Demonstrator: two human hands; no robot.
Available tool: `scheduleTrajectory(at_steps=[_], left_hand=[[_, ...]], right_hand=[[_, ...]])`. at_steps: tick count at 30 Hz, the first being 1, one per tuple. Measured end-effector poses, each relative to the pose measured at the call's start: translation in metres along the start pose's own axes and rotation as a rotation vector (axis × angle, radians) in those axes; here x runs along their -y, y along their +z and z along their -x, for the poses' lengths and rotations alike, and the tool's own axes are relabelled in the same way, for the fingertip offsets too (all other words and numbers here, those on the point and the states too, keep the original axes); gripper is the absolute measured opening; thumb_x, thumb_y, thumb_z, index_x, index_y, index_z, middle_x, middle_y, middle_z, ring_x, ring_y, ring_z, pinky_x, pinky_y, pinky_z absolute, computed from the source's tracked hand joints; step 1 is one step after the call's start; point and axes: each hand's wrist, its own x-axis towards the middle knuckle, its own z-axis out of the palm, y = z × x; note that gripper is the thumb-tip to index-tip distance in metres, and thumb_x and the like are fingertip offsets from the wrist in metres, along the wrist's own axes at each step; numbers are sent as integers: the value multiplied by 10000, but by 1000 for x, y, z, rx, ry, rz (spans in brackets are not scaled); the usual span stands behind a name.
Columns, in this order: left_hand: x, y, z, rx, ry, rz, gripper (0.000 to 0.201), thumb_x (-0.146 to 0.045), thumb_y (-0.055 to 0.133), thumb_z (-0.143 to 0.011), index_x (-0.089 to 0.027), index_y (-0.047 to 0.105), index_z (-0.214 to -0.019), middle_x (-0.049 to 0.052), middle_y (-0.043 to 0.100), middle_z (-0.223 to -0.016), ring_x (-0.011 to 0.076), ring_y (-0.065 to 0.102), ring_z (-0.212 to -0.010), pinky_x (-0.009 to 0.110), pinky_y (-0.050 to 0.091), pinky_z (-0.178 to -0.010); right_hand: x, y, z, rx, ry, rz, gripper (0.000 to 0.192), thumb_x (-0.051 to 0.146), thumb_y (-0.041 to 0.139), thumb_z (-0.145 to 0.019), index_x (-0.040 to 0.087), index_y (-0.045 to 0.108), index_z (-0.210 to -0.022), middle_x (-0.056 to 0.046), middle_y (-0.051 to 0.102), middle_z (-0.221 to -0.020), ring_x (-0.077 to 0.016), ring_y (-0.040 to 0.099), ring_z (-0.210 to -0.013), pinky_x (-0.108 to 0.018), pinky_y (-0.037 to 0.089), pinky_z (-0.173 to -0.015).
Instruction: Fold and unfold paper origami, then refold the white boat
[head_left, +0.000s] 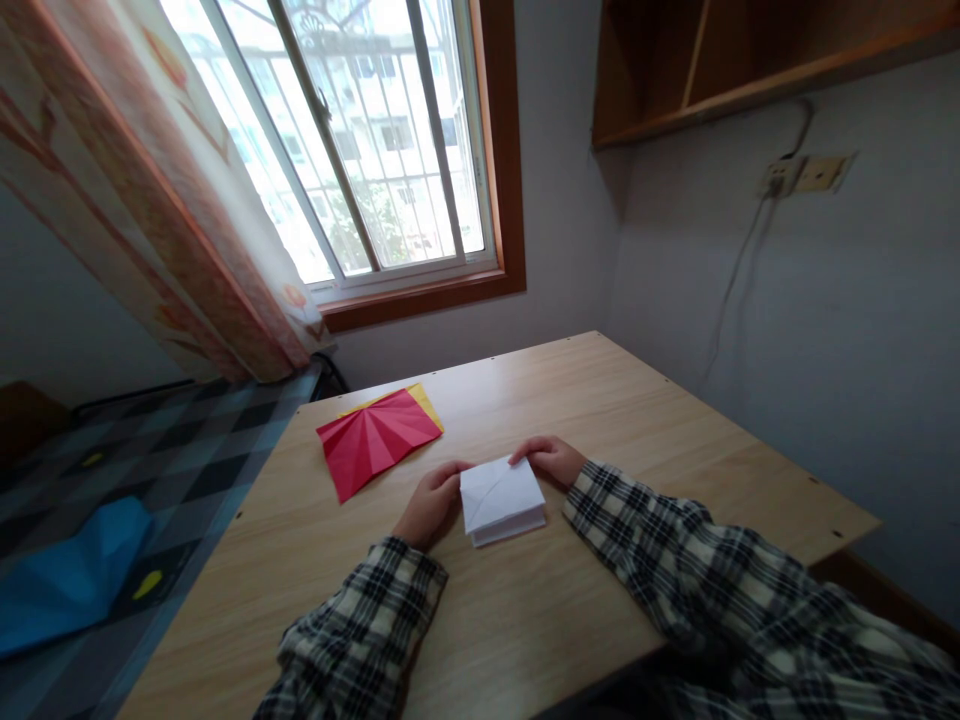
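Observation:
A white sheet of paper (502,492), folded into a small square with creases on its top face, lies on the wooden table between my hands. Its layers gap apart along the near edge. My left hand (433,505) grips the paper's left side, the fingertips partly hidden by it. At the far right corner my right hand (551,458) holds the paper, one digit lying on top and the others out of sight behind. Further left, a creased red paper (381,440) rests over a yellow paper (426,405).
The wooden table (637,430) reaches toward the wall and window (375,140). On the left, a bed with a checked cover (247,440) carries a creased blue paper (82,575). A wooden shelf (750,90) hangs upper right, near a wall socket (821,173) with a cord.

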Motion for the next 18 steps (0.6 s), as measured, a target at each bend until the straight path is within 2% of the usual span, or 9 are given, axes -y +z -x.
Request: scheduleTrajectory(at_steps=[8, 18], left_hand=[[4, -1, -2, 3, 12, -20, 305, -362, 646, -744, -125, 708, -924, 82, 719, -869, 220, 644, -804, 323, 478, -752], [0, -4, -3, -53, 71, -212, 324, -352, 545, -764, -130, 719, -923, 94, 730, -955, 255, 636, -920, 351, 471, -841]], right_hand=[[-5, -1, -2, -6, 14, 28, 263, 162, 521, -645, 151, 762, -750, -23, 670, -674, -138, 541, -639, -250, 412, -614], [0, 0, 0, -18, 2, 69, 282, 153, 496, -615, 152, 757, -720, -22, 676, -679, -147, 545, -668, -250, 408, -633]])
